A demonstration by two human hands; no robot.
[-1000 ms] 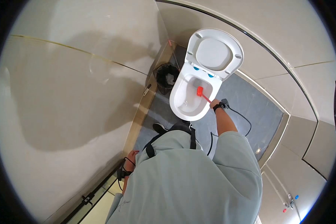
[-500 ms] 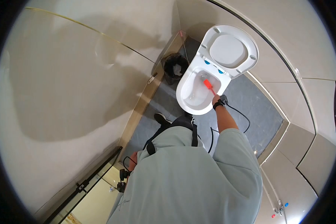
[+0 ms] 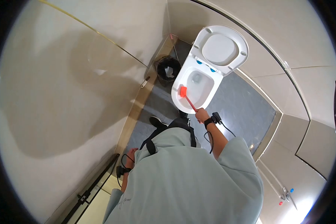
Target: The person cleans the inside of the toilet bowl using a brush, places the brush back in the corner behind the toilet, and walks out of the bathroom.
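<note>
My right hand point(image 3: 202, 115) is wrapped round the handle of a toilet brush point(image 3: 190, 104) with a red-orange head. The brush head rests against the left inner wall of the white toilet point(image 3: 209, 94), near its front. Its lid and seat point(image 3: 220, 49) are raised. My left hand point(image 3: 131, 153) hangs low beside my waist, close to the shirt; its fingers are too small and partly covered to read. Each wrist wears a black strap with a small device and a cable.
A black-lined trash bin point(image 3: 167, 70) stands left of the toilet, holding some white paper. Behind it a thin pink-tipped stick point(image 3: 174, 46) leans in the corner. A small brush point(image 3: 145, 82) lies on the ledge by the left wall. A black-framed glass door point(image 3: 86, 194) is at lower left.
The brush head has moved from the bowl's back right to its front left wall. My right hand has drawn back toward my body with it. The view has shifted slightly.
</note>
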